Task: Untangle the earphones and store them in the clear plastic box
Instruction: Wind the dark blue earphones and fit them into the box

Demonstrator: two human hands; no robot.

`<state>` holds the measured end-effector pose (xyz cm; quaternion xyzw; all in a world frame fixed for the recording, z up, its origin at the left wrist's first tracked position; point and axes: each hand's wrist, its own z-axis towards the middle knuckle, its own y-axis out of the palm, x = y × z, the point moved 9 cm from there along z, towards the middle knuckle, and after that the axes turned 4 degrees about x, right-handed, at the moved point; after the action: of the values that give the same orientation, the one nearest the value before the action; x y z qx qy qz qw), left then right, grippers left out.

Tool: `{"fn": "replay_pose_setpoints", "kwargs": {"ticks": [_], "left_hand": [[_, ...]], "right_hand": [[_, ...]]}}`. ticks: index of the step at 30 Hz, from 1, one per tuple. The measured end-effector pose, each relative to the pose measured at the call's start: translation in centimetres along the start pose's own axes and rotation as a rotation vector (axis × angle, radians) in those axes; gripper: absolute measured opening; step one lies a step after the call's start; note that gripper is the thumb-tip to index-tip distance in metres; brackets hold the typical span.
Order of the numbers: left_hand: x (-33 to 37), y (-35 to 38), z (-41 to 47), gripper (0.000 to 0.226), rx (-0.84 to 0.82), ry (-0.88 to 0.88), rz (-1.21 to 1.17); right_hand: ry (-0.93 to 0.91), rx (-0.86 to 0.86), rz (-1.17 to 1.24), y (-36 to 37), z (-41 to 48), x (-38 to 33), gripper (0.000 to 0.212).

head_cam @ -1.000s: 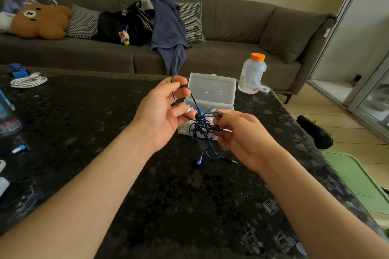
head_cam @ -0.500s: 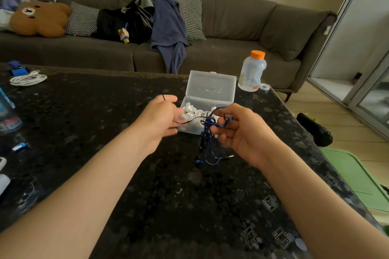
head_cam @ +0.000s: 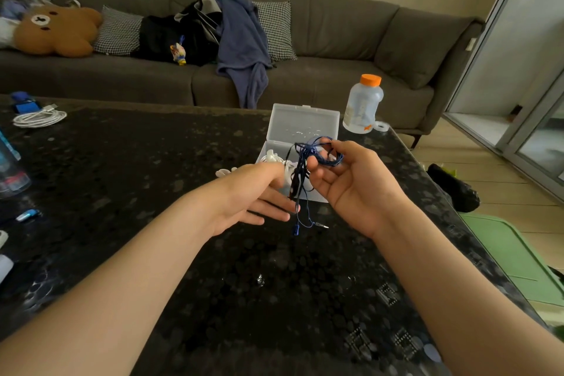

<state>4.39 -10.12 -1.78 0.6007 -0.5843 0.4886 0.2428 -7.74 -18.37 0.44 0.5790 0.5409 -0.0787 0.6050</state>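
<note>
Right hand (head_cam: 351, 186) is gripping the tangled thin blue earphones (head_cam: 306, 148) (strands dangling) just before the open clear plastic box (head_cam: 302, 122), while left hand (head_cam: 250, 192) is hovering slack, fingers straight.

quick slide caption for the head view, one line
Right hand grips tangled blue earphones near the open clear plastic box on a dark table; left hand, fingers straight, beside them.
</note>
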Motion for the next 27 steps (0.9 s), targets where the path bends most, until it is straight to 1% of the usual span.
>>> {"fn": "replay_pose_setpoints", "kwargs": {"ticks": [2,4,6,8,10,13,17,19,21,23,27], "left_hand": [[0.4,0.3,-0.4,0.022,-0.013,0.019,0.057],[0.7,0.4,-0.6,0.028,-0.01,0.026,0.09],[0.8,0.8,-0.8,0.031,-0.035,0.027,0.084],[0.9,1.1,-1.0,0.027,-0.063,0.05,0.059],[1.2,1.0,-1.0,0.025,-0.05,0.084,0.047],[1.6,0.4,-0.9,0.022,0.003,0.16,0.099],[2.3,-1.2,-1.0,0.011,0.131,0.284,0.205],[2.6,-1.8,-1.0,0.008,0.176,0.334,0.269],[3.0,-2.1,-1.0,0.008,0.215,0.386,0.331],[3.5,-2.7,-1.2,0.009,0.288,0.451,0.394],[4.2,-3.4,-1.6,0.01,0.376,0.547,0.382]], "right_hand": [[-0.017,0.019,0.017,-0.1,0.0,-0.2,0.016],[-0.029,0.034,0.01,-0.1,-0.1,-0.3,0.018],[-0.042,0.046,0.005,-0.2,-0.1,-0.4,0.017],[-0.05,0.053,0.007,-0.2,-0.2,-0.5,0.017],[-0.055,0.057,0.004,-0.3,-0.2,-0.6,0.016],[-0.079,0.066,-0.032,-0.5,-0.1,-0.8,0.016],[-0.177,0.115,-0.173,-0.8,0.0,-1.7,0.017],[-0.212,0.141,-0.201,-1.0,-0.1,-2.1,0.018],[-0.232,0.162,-0.204,-1.3,-0.1,-2.3,0.018],[-0.249,0.179,-0.206,-1.6,0.0,-2.5,0.019],[-0.284,0.211,-0.244,-2.0,0.0,-3.0,0.019]]}}
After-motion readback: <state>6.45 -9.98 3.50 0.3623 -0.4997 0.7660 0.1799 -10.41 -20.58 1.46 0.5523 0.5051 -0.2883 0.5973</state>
